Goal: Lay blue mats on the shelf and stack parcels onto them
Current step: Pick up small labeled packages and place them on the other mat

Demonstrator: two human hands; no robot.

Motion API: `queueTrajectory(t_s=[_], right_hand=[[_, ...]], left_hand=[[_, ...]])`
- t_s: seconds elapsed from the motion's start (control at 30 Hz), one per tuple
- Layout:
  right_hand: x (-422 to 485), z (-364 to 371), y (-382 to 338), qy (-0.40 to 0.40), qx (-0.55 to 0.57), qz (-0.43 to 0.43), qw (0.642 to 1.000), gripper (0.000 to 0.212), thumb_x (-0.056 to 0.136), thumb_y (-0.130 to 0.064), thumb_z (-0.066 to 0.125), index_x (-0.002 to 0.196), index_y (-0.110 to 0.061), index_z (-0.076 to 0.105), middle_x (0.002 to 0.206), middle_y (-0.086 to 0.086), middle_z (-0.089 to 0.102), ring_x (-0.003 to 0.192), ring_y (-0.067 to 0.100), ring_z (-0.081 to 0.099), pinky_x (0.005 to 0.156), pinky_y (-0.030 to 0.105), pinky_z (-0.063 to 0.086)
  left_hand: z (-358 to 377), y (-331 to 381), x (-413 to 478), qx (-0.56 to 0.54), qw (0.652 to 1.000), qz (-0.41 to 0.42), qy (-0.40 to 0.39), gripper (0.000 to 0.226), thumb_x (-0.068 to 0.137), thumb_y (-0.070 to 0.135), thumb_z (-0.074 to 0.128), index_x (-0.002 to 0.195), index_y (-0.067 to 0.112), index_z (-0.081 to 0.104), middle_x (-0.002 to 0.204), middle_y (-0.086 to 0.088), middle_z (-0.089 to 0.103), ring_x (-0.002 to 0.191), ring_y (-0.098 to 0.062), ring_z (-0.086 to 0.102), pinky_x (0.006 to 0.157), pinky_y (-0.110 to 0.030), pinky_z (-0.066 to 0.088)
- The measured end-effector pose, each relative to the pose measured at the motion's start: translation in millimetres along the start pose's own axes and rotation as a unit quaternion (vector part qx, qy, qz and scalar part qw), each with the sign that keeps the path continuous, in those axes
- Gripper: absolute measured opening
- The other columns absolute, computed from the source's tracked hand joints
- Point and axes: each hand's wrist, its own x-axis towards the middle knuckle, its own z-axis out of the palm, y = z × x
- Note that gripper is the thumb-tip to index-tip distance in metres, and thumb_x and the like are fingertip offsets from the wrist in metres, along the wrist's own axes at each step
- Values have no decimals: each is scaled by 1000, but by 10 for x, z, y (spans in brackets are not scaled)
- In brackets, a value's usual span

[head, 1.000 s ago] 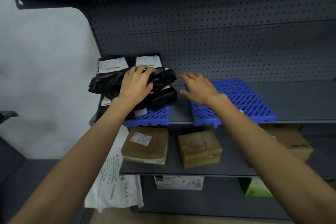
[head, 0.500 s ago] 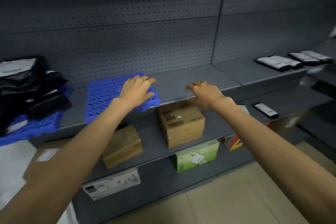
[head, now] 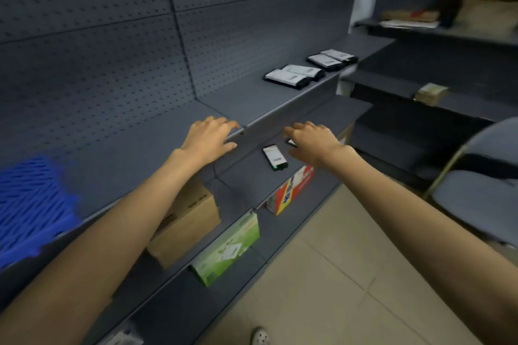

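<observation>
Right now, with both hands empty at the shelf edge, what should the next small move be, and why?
Probably reach the right hand toward the nearest flat black parcel farther along the shelf. Both it and the left hand are open and hold nothing, the visible part of the blue mat is bare, and those labelled parcels lie on bare shelf metal.

Bare forearms, bare left hand and right hand; pale perforated shoe
</observation>
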Motion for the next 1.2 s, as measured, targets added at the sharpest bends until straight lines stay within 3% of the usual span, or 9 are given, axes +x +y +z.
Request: queueTrajectory(t_s=[0.17,0.5,0.67,1.0,1.2], right_hand=[[497,74,869,-15,-15,52,998,51,97,-36,53,143,-20,40,136,7,51,124,33,48,95,45,44],[1638,153,1944,-14,-9,95,995,51,96,-32,53,144,-20,39,135,8,52,125,33,49,97,46,44],[2143,297,2491,-10,-6,93,996,51,97,-32,52,144,-17,40,136,9,52,126,34,48,97,46,44],[3519,637,3580,-12,46,-18,999,52,96,-37,54,136,-8,36,146,13,36,134,35,34,102,50,38],[4073,953,3900,-74,82,-122,986,86,92,-62,47,154,-15,13,162,9,12,146,34,18,113,50,27]], left_hand=[[137,283,1210,-26,998,55,9,48,95,46,56,138,26,49,131,-4,59,121,-29,52,87,-38,45],[407,441,2958,-34,995,98,11,50,95,46,56,138,20,51,137,-6,57,125,-28,53,97,-47,45],[613,568,3650,-28,995,93,23,46,96,42,56,136,20,54,130,-5,63,118,-28,58,90,-44,49],[1056,932,4817,-10,994,-107,-1,53,97,59,40,124,17,60,122,-7,64,111,-31,61,81,-43,50],[1169,1287,5120,-32,962,-265,-64,69,96,68,27,139,20,50,143,-8,50,123,-37,52,93,-47,44]])
